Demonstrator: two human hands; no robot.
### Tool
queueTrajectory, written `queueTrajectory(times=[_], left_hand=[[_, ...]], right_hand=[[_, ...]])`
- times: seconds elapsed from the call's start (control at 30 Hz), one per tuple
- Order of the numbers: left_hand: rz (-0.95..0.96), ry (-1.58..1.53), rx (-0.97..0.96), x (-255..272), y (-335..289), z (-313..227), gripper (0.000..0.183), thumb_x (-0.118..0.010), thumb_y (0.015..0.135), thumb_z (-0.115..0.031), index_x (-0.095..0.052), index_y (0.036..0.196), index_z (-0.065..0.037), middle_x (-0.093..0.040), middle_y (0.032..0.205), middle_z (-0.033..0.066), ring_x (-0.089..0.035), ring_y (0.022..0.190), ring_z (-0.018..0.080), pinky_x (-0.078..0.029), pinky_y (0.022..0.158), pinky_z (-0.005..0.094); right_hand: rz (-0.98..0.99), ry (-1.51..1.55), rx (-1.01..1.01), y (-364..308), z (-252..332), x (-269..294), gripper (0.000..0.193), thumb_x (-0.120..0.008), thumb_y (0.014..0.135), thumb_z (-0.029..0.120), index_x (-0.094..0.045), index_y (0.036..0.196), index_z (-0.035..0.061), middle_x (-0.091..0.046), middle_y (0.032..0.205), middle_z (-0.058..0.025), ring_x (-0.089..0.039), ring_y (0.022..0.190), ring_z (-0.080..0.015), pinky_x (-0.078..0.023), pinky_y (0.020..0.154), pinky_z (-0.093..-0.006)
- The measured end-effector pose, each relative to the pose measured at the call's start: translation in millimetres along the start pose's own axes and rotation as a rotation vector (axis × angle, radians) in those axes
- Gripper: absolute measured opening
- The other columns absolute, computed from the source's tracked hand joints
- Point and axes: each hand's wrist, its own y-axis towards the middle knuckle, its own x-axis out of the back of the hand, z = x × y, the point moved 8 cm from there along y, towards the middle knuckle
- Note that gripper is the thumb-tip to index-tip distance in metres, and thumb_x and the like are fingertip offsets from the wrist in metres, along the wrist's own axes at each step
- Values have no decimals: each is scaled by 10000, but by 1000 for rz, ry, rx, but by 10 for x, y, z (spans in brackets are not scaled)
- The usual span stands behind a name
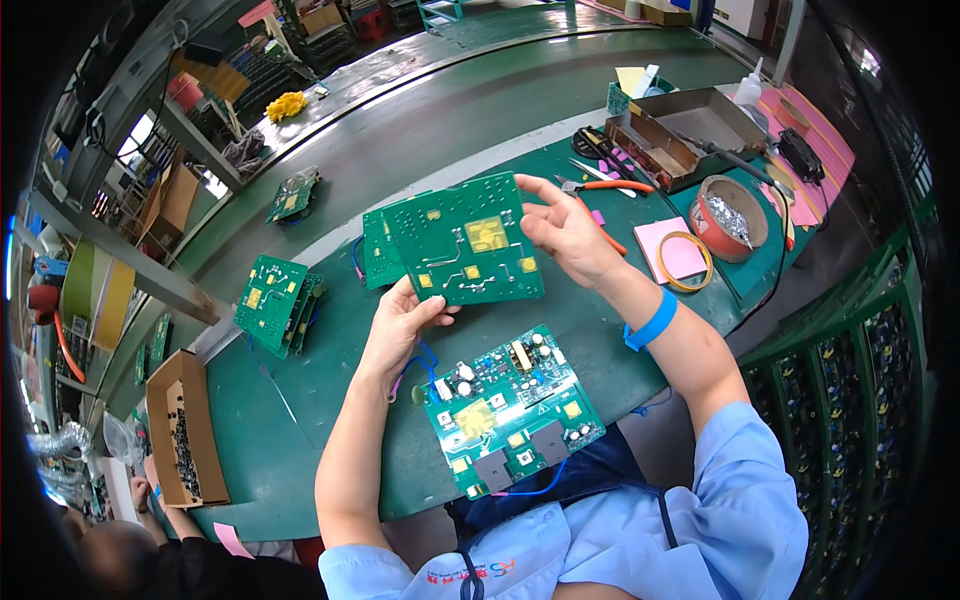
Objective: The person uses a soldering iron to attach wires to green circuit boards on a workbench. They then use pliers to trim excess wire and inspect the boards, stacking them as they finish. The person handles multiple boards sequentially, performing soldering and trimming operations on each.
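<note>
Green board (468, 238) is what we hold up above the bench (300, 390), solder side toward us, over the bench's middle and clear of its mat. Our left hand (400, 325) pinches the board's lower left corner between thumb and fingers; our right hand (565, 228) steadies the upper right edge with fingertips only, the other fingers spread loose.

We judge the grip thin: two corner holds on a wide, flat board could let it twist or slip, and it would drop onto the second board (510, 408) lying parts-up at the bench's near edge, where tall components could bend or crack. Bare fingers on the solder side could also smear the gold pads. A third board (378, 248) sits just behind the held one, so a careless swing might knock it.

We cannot see the component face of the held board, nor how far our left fingers wrap behind it. Most of the third board is covered. The stack (278, 303) toward the bench's left edge shows only its top board, and the box (180, 425) at the near left corner holds small dark parts too small to tell.
</note>
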Motion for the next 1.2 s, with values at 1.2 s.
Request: queueTrajectory(times=[1.2], left_hand=[[65,286,-74,-81,-127,-270,327,-521,764,-214,-505,1018,-9,-576,904,67,-558,771,154,-441,645,262]], right_hand=[[-122,280,-101,104,-251,195,361,-454,842,175,-404,1148,-9,-526,1038,-78,-522,932,-143,-434,804,-279]])
